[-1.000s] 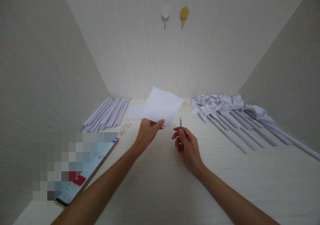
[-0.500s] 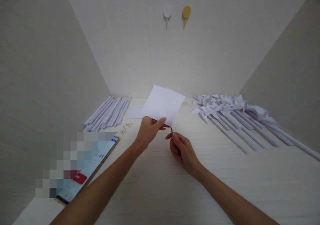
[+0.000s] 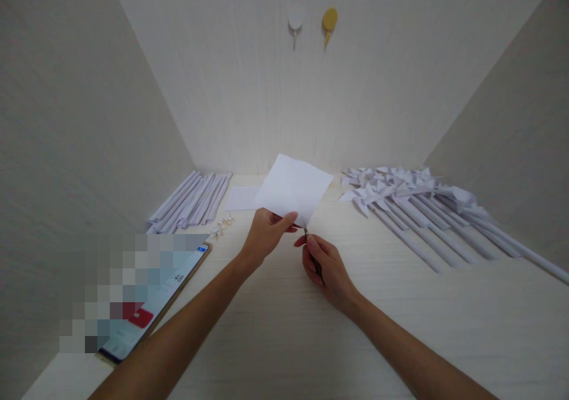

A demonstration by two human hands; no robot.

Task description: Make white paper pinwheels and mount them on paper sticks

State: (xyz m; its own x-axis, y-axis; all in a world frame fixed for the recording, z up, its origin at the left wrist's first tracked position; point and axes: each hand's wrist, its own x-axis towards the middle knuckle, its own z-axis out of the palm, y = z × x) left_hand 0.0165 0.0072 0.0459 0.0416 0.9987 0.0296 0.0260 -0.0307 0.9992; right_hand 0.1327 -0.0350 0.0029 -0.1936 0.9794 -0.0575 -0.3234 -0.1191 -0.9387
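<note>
A square sheet of white paper (image 3: 296, 186) is pinched at its lower edge between the thumb and fingers of my left hand (image 3: 269, 234), held up above the table. My right hand (image 3: 323, 265) is closed around small scissors (image 3: 306, 232) with dark handles, mostly hidden in the palm. The metal blades meet the sheet's lower corner, close beside my left fingertips. Behind the held sheet, another piece of white paper (image 3: 240, 198) lies flat on the table.
Rolled paper sticks (image 3: 191, 201) and small pale pieces (image 3: 221, 227) lie at left, near a lit phone (image 3: 155, 308). Several paper pinwheels on sticks (image 3: 409, 210) are heaped at right. Walls enclose the table; a white hook (image 3: 295, 19) and a yellow hook (image 3: 329, 19) hang on the back one.
The sheet has shifted slightly right and down, its lower corner now nearer my right hand. Less of the scissor blades shows. Both hands keep their grips.
</note>
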